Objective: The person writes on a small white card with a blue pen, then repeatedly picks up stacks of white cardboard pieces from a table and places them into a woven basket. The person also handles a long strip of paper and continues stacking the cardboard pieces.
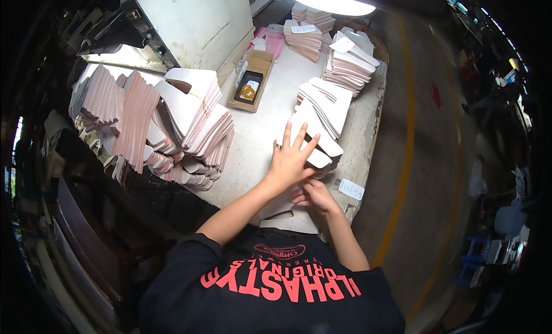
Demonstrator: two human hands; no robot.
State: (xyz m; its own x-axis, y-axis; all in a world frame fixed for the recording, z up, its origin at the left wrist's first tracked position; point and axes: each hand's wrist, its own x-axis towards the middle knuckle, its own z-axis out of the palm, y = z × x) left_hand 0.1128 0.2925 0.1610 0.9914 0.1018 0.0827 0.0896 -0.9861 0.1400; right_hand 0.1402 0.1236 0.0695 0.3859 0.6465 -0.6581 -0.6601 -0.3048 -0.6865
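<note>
A stack of flat cut pieces [328, 109], with white faces and pinkish edges, lies fanned on the right side of the worktable. My left hand [290, 161] rests with fingers spread over the near left end of this stack, its fingertips touching the pieces. Just below it, close to the table's front edge, my right hand [316, 196] is closed with its fingers curled inward. Whatever those fingers pinch, if anything, is hidden. Against my body, at the front edge, lie more pale flat pieces [287, 220]. A small white label card [351, 189] sits to the right of my right hand.
Large bundles of similar pieces [190, 121] crowd the table's left side. More stacks [352, 60] stand at the far right, some topped with cards. An open cardboard box [253, 75] holds a dark tray. Behind is a whitish metal cabinet [192, 23]; a lamp [330, 0] shines above.
</note>
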